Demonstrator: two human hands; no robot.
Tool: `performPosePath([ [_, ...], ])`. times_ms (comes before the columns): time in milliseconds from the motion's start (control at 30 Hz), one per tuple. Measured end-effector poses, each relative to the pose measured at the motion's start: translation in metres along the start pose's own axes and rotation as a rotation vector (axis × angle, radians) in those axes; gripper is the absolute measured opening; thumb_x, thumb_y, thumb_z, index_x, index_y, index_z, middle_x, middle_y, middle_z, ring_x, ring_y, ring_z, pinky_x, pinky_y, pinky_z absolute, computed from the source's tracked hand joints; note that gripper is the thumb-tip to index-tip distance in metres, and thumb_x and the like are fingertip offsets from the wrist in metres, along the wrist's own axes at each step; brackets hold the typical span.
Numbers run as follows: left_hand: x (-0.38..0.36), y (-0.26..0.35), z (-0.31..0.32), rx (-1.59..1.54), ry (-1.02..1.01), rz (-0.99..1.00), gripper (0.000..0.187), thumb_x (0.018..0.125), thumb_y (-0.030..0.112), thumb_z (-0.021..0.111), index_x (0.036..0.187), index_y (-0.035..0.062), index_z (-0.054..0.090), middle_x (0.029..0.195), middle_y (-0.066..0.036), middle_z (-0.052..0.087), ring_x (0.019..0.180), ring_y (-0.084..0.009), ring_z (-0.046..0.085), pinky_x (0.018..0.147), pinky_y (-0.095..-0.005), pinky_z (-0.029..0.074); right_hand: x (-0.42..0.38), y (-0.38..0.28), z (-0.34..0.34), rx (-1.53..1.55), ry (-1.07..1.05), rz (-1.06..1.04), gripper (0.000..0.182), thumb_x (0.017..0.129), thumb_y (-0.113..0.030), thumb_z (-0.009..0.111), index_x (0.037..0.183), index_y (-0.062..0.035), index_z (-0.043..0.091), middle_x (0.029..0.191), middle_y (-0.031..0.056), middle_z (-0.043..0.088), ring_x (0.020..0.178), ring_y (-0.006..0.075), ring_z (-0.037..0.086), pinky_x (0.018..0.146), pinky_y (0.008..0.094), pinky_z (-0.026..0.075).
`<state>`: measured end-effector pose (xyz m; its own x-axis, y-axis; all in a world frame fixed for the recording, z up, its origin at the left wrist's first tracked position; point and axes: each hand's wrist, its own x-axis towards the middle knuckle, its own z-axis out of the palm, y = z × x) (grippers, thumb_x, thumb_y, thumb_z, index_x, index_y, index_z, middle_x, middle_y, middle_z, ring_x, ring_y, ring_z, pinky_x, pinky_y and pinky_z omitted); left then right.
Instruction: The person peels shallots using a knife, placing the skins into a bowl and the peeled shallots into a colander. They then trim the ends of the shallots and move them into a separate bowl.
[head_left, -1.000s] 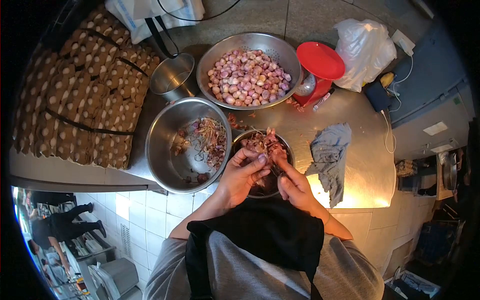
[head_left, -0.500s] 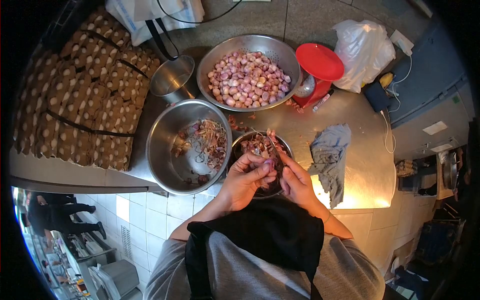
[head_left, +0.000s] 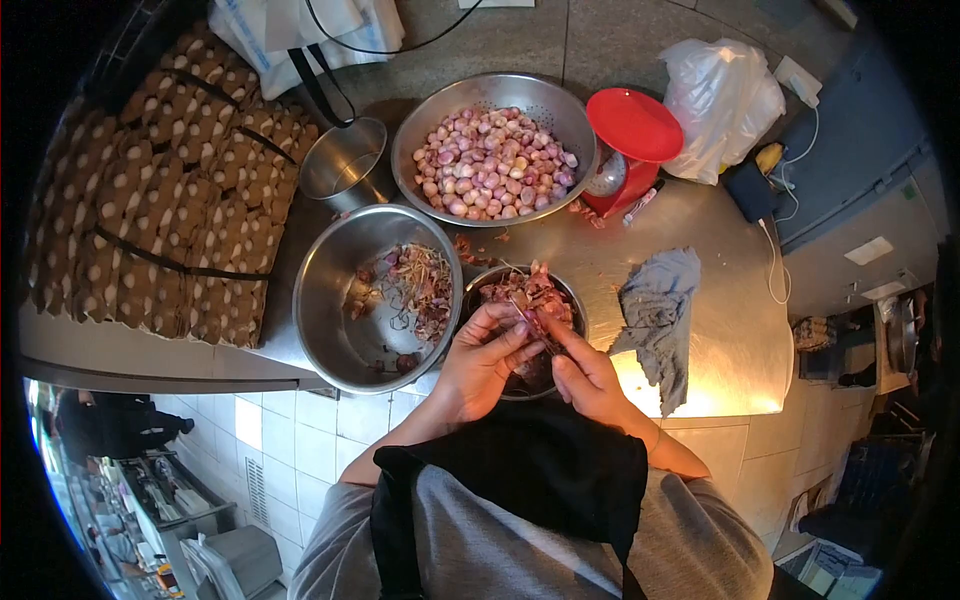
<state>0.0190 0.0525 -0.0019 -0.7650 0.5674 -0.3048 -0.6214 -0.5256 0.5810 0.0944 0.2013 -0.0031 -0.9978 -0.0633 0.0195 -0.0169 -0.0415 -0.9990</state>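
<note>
Both my hands meet over a metal bowl (head_left: 582, 300) of reddish peels (head_left: 535, 288). My left hand (head_left: 480, 362) pinches a small purplish shallot (head_left: 533, 318), mostly covered by the fingers. Close against it, my right hand (head_left: 592, 383) is closed around a small knife, whose thin blade (head_left: 517, 306) slants toward the left fingertips; its handle is hidden in the hand. To the left stands a larger steel bowl (head_left: 322, 300) with dry skins and roots (head_left: 425, 290) inside. Behind, a steel colander (head_left: 404, 160) holds a heap of peeled shallots (head_left: 490, 165).
A crumpled grey cloth (head_left: 660, 300) lies at right on the steel table (head_left: 740, 330). Beyond it are a red scale (head_left: 636, 125), a marker (head_left: 642, 203) and a white plastic bag (head_left: 722, 110). A steel pot (head_left: 342, 170) and stacked egg trays (head_left: 180, 210) stand at left.
The knife has swung from pointing up and away to lying lower, across the shallot near the left fingers. My hands have drawn closer together. A person in the background at left has shifted.
</note>
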Motion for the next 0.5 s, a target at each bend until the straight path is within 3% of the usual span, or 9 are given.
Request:
performPosePath([
  [33, 0.000, -0.001, 0.000, -0.005, 0.005, 0.002, 0.014, 0.083, 0.000, 0.049, 0.094, 0.0085, 0.053, 0.094, -0.005, 0.057, 0.082, -0.0154, 0.058, 0.077, -0.0272, 0.050, 0.001, -0.001, 0.001, -0.012, 0.015, -0.013, 0.042, 0.089, -0.016, 0.042, 0.128, -0.0018, 0.034, 0.086, 0.0037, 0.056, 0.060, 0.0092, 0.049, 0.063, 0.0203, 0.041],
  [133, 0.001, -0.002, -0.008, 0.001, -0.061, -0.037, 0.015, 0.083, 0.000, 0.049, 0.095, 0.0087, 0.052, 0.094, -0.005, 0.057, 0.084, -0.0151, 0.058, 0.077, -0.0270, 0.049, 0.001, 0.009, -0.002, 0.003, 0.027, -0.017, 0.041, 0.090, -0.018, 0.041, 0.128, -0.0027, 0.035, 0.075, 0.0021, 0.053, 0.054, 0.0068, 0.045, 0.054, 0.0181, 0.038],
  [200, 0.001, -0.003, -0.004, -0.012, -0.031, -0.047, 0.015, 0.083, 0.000, 0.049, 0.095, 0.0087, 0.052, 0.093, -0.005, 0.057, 0.084, -0.0152, 0.058, 0.077, -0.0270, 0.049, 0.002, 0.013, -0.004, 0.222, 0.011, 0.047, 0.040, 0.091, -0.019, 0.040, 0.127, -0.0033, 0.035, 0.067, 0.0005, 0.049, 0.049, 0.0050, 0.041, 0.048, 0.0167, 0.034],
  [300, 0.001, -0.003, -0.004, -0.024, -0.019, -0.062, 0.015, 0.083, 0.000, 0.049, 0.095, 0.0086, 0.051, 0.093, -0.006, 0.057, 0.084, -0.0155, 0.058, 0.077, -0.0270, 0.049, 0.002, 0.008, -0.001, 0.319, 0.014, 0.029, 0.039, 0.091, -0.020, 0.039, 0.127, -0.0035, 0.036, 0.060, -0.0024, 0.042, 0.046, 0.0031, 0.035, 0.043, 0.0158, 0.028],
  [500, 0.001, -0.004, -0.007, -0.016, -0.064, -0.055, 0.016, 0.083, 0.000, 0.049, 0.096, 0.0096, 0.051, 0.092, -0.005, 0.057, 0.084, -0.0152, 0.058, 0.076, -0.0271, 0.049, 0.002, 0.013, -0.001, 0.223, 0.050, 0.037, 0.039, 0.091, -0.020, 0.040, 0.127, -0.0048, 0.037, 0.061, -0.0031, 0.042, 0.046, 0.0035, 0.035, 0.044, 0.0161, 0.030],
])
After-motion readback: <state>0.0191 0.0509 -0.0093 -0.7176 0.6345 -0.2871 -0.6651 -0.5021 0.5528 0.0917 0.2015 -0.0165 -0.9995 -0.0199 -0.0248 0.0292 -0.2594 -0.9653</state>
